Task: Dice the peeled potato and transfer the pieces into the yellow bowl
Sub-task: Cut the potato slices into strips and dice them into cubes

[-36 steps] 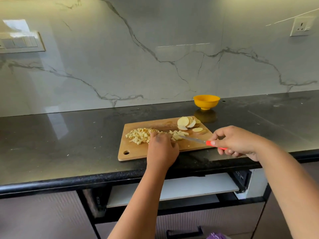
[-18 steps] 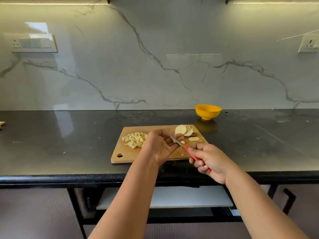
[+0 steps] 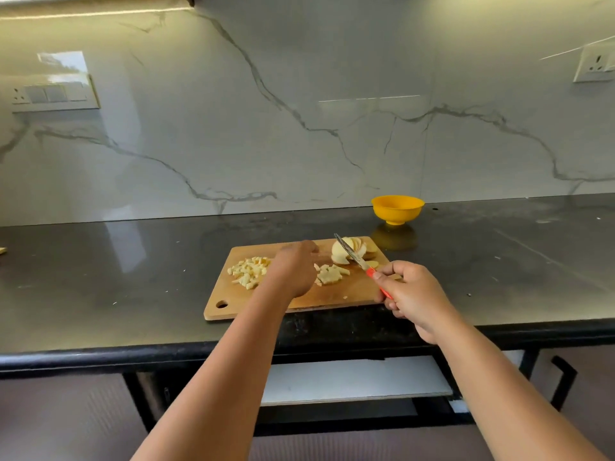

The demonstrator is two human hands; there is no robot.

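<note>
A wooden cutting board (image 3: 356, 289) lies on the black counter. A heap of diced potato (image 3: 249, 270) sits on its left part, a smaller cut batch (image 3: 329, 273) in the middle, and fanned potato slices (image 3: 349, 250) at the far right corner. My left hand (image 3: 293, 269) hovers over the board between the two heaps, fingers reaching toward the slices, holding nothing I can see. My right hand (image 3: 411, 297) grips the red handle of a knife (image 3: 354, 254), blade raised and pointing up-left across the slices. The yellow bowl (image 3: 397, 209) stands beyond the board, by the wall.
The black counter (image 3: 133, 277) runs left and right of the board, with a rounded front edge. A marble backsplash carries a switch plate (image 3: 53, 94) on the left and a socket (image 3: 594, 66) on the right. An open cabinet shelf (image 3: 356, 380) sits below.
My left hand has let go of the blade area and reached forward over the board. My right hand has lifted the knife so its blade points up-left over the slices. The view has shifted.
</note>
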